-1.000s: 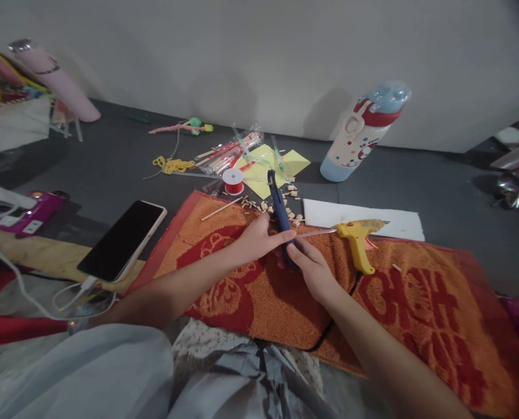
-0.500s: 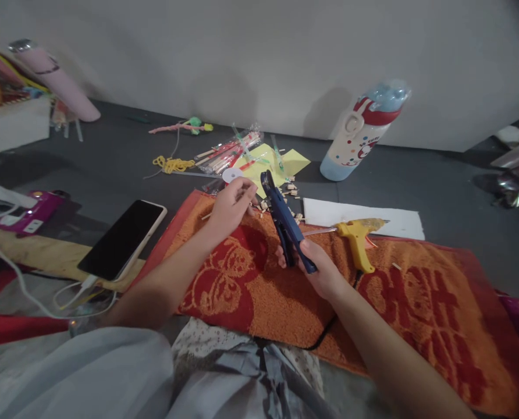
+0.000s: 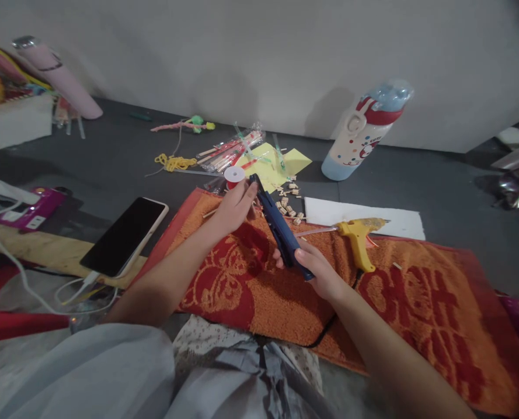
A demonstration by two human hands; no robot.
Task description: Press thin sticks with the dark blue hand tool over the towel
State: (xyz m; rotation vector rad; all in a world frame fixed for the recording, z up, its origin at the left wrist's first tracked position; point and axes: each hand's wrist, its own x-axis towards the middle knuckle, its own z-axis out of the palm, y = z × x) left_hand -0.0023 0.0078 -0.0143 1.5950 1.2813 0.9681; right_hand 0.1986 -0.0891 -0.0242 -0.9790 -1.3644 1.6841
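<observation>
A: So where's the dark blue tool [image 3: 277, 224] at?

B: It's held up at a slant over the orange towel [image 3: 285, 308], its lower end gripped by the right hand [image 3: 323, 269], fingers wrapped round it.

A: And the left hand [image 3: 233, 206]?

B: Placed right at the tool's upper end, fingers bunched narrow (whether anything is pinched there can't be told, the fingertips are too hidden).

A: What's been left around it?

B: Little wooden pieces [image 3: 284, 205] are scattered just past the tool, and a yellow glue gun [image 3: 358, 241] is laid to its right, nozzle over a white strip [image 3: 340, 210]. Beyond the left hand, a spool [image 3: 234, 173] is partly covered, with yellow paper [image 3: 299, 163] and plastic-wrapped sticks [image 3: 228, 154] behind.

A: Further out?

B: A phone [image 3: 122, 235] with a cable plugged in is seen on the left, and a spotted bottle [image 3: 349, 145] is stood on the dark desk [image 3: 124, 157], near the wall [image 3: 281, 70].
</observation>
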